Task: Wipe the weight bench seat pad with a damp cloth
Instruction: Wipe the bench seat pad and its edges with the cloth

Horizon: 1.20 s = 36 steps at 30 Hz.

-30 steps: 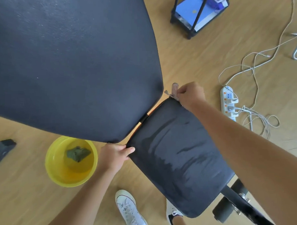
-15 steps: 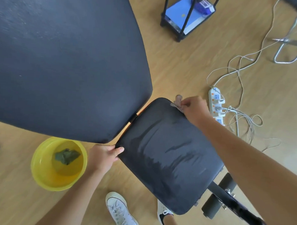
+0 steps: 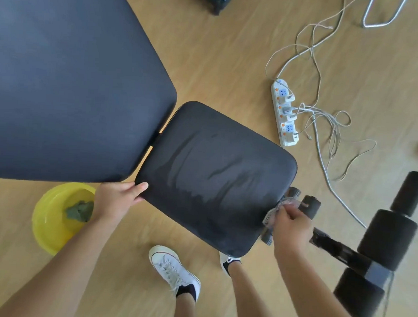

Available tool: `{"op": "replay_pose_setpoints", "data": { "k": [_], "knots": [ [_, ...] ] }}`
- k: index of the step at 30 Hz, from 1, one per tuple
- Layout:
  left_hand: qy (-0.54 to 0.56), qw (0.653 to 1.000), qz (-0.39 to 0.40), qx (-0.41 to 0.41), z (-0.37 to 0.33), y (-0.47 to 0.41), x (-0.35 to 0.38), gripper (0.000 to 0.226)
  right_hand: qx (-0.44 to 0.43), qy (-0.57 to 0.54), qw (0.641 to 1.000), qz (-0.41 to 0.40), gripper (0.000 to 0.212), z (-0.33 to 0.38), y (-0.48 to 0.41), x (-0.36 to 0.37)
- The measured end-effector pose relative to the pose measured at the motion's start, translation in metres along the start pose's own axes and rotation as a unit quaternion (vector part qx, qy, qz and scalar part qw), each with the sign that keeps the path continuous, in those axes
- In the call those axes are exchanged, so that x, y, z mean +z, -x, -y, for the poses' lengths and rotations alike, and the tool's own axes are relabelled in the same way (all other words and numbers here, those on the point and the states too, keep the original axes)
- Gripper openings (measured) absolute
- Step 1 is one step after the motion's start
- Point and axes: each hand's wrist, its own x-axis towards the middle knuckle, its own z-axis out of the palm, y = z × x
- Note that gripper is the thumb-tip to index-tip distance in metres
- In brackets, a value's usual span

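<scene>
The black seat pad (image 3: 214, 173) of the weight bench fills the middle of the head view, with damp streaks shining across its surface. My left hand (image 3: 115, 199) grips the pad's near left corner, thumb on top. At the pad's right edge, my right hand (image 3: 291, 224) is closed on a light patterned cloth (image 3: 276, 210), pressing it against the pad's side. Only a bunched part of the cloth shows past my fingers.
The large black backrest (image 3: 70, 85) spreads over the upper left. A yellow basin (image 3: 49, 225) with water and a green cloth (image 3: 80, 211) sits on the wooden floor at left. A white power strip (image 3: 285, 113) with tangled cables lies at right. Black foam rollers (image 3: 389, 238) stand lower right.
My right hand has carried the cloth from the pad's far corner along the right edge to its near right side. The left hand has kept its grip on the corner.
</scene>
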Motion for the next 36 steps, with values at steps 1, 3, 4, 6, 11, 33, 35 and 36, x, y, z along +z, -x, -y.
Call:
{"op": "replay_pose_setpoints", "data": {
  "k": [1,3,4,6,11,33,35,36],
  "knots": [
    [0.007,1.0,-0.001,-0.013,0.0,-0.001,0.0,0.051,-0.001,-0.007,1.0,0.012,0.018,-0.007,0.013,0.0],
    [0.011,0.999,0.004,-0.031,-0.003,0.001,0.0,0.055,-0.001,-0.019,1.0,0.021,0.021,0.003,0.002,-0.001],
    [0.007,0.999,0.007,-0.034,-0.005,0.002,0.0,0.056,0.003,-0.027,1.0,0.007,0.022,0.018,-0.013,-0.003],
    [-0.006,0.999,0.011,-0.037,-0.01,0.005,0.001,0.055,-0.003,-0.079,0.997,-0.019,0.02,0.049,-0.043,-0.011],
    [-0.026,0.999,0.004,-0.045,-0.012,0.005,0.003,0.056,-0.022,-0.12,0.992,-0.009,0.011,0.01,0.014,-0.003],
    [-0.032,0.999,0.002,-0.029,-0.02,0.012,0.004,0.02,0.241,-0.266,0.933,0.022,0.017,-0.083,0.122,0.047],
    [-0.034,0.999,0.003,-0.021,-0.018,0.012,0.003,0.036,0.296,-0.27,0.916,-0.013,0.021,-0.074,0.137,0.061],
    [-0.038,0.999,0.0,-0.016,-0.019,0.014,0.003,0.034,0.33,-0.293,0.897,-0.015,0.021,-0.066,0.144,0.074]
  ]
}}
